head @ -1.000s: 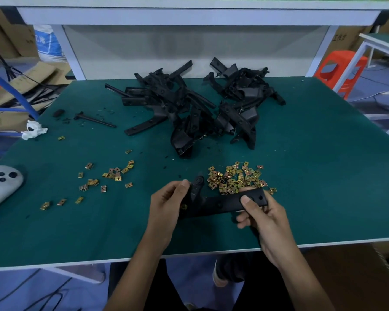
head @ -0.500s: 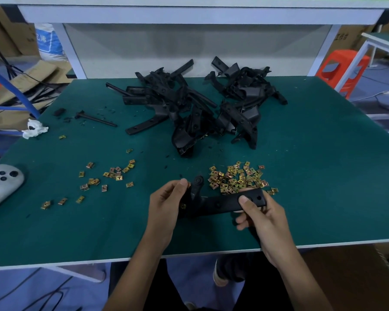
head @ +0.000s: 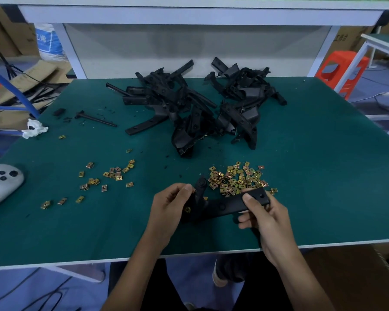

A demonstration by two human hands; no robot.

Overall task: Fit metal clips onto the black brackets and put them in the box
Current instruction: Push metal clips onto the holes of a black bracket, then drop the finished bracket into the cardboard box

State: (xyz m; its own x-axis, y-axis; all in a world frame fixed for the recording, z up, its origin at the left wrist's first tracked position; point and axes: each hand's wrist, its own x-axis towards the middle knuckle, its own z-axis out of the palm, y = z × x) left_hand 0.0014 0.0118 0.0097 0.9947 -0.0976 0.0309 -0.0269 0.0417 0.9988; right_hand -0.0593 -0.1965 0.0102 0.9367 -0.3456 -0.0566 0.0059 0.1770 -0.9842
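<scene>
A long black bracket [head: 220, 206] is held just above the green table [head: 312, 176] near its front edge. My left hand [head: 169, 209] grips its left end, where a brass clip [head: 187, 209] shows by my fingers. My right hand [head: 264, 217] pinches the right end, thumb on top. Just behind the bracket lies a pile of brass clips [head: 236, 179]. A heap of black brackets [head: 195, 108] sits at the middle back. A brown cardboard box [head: 357, 279] stands below the table's front edge at the right.
Scattered brass clips [head: 108, 178] lie left of my hands. A grey device [head: 0, 182] rests at the left edge, with a white crumpled rag [head: 33, 129] behind it. A loose black strip [head: 94, 117] lies at back left. An orange stool [head: 339, 68] stands off to the right.
</scene>
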